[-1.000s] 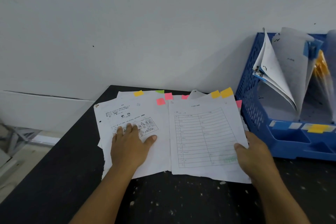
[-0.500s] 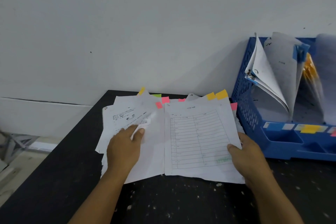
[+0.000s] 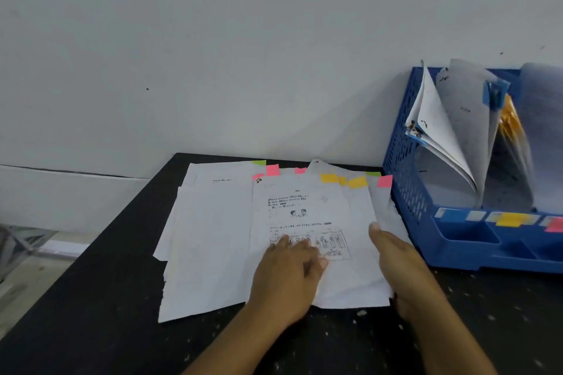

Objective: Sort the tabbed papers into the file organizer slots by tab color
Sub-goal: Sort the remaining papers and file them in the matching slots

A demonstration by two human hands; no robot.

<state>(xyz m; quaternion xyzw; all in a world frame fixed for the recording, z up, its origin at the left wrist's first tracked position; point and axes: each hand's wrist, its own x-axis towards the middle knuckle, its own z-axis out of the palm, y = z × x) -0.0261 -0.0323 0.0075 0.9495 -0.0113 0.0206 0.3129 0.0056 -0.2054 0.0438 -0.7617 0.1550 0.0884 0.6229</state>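
- Since the earlier frame, the worksheet with the cartoon strip point(image 3: 310, 222) has come across from the left and now lies on top of the right-hand stack, covering the table-form page that showed there; my left hand has travelled over with it.
- Far left, the loose papers point(image 3: 207, 237) fan out unevenly on the black surface point(image 3: 91, 298), some corners close to its left edge; a careless drag could push them over.
- My left hand point(image 3: 289, 277) rests flat on the worksheet, fingers fairly straight, gripping nothing.
- Along the top edges, pink, yellow and green tabs point(image 3: 356, 182) overlap; I judge I could misread which tab belongs to which sheet and file it wrong.
- My right hand point(image 3: 396, 259) sits against the stack's right edge, thumb on top; the fingers underneath are hidden, so I cannot tell whether it grips.
- The blue file organizer point(image 3: 405, 167) stands just beside the stack, its filed sheets leaning and curling; a new sheet could catch on them or enter the wrong slot.
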